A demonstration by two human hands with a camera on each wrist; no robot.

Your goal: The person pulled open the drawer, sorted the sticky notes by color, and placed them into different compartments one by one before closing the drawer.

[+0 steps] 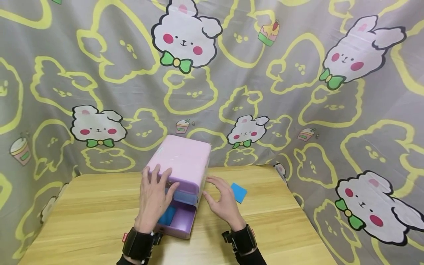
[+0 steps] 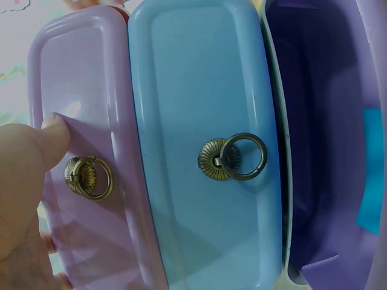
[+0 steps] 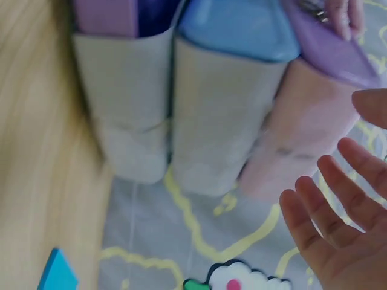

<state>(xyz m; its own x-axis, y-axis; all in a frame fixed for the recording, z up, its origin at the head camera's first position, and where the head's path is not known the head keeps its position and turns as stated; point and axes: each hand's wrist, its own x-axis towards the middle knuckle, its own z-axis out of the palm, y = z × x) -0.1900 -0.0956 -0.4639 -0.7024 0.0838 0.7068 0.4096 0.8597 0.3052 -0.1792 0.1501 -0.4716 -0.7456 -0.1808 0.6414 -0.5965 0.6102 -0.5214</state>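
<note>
A small three-drawer cabinet (image 1: pixel 185 158) with a pink top stands on the table. The bottom drawer (image 1: pixel 183 217), purple inside, is pulled out and has a bright blue piece (image 1: pixel 167 215) in it. Above it, the blue middle drawer (image 2: pixel 211 84) and the purple top drawer (image 2: pixel 78 78) each carry a brass ring handle. My left hand (image 1: pixel 153 197) rests with spread fingers on the top's front edge, its thumb touching the top drawer's front. Beside the cabinet's right side is my right hand (image 1: pixel 224 202), fingers extended, holding nothing; in the right wrist view it appears apart from the cabinet.
A flat blue square (image 1: pixel 239 192) lies on the wooden table (image 1: pixel 275 228), to the right of my right hand. Behind the table hangs a grey curtain (image 1: pixel 205 84) with rabbit faces and yellow outlines, close to the cabinet's back.
</note>
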